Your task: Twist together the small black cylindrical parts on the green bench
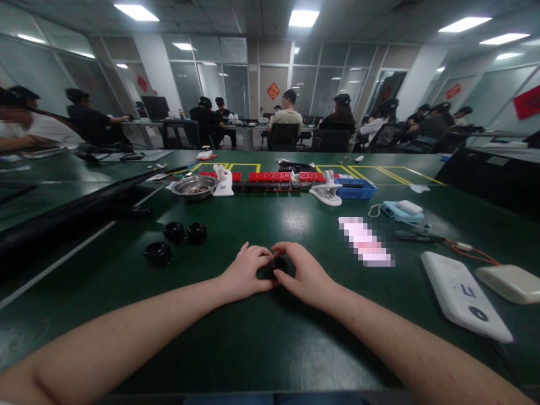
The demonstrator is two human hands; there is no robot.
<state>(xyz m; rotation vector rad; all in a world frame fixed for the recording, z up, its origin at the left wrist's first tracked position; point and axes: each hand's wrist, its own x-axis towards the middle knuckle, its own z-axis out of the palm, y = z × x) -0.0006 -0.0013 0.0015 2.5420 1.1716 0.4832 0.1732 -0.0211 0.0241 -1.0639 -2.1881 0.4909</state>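
A small black round part [279, 265] is between my two hands, low over the green tabletop. My right hand [304, 274] curls around it from the right, thumb at its near side and fingers at its far side. From the left, my left hand [245, 271] closes on it with thumb and fingertips. Much of the part is hidden by my fingers. To the left, several glossy black round parts stand grouped: one nearer [158, 253], and two a little behind, at left [174, 232] and right [197, 233].
A steel bowl [185, 189] with small pieces, a white clip stand [223, 183], another white stand [327, 191], a red strip [274, 176] and a blue tray [358, 189] line the back. Right lie a blurred-out flat item, a white power bank [464, 295] and cables.
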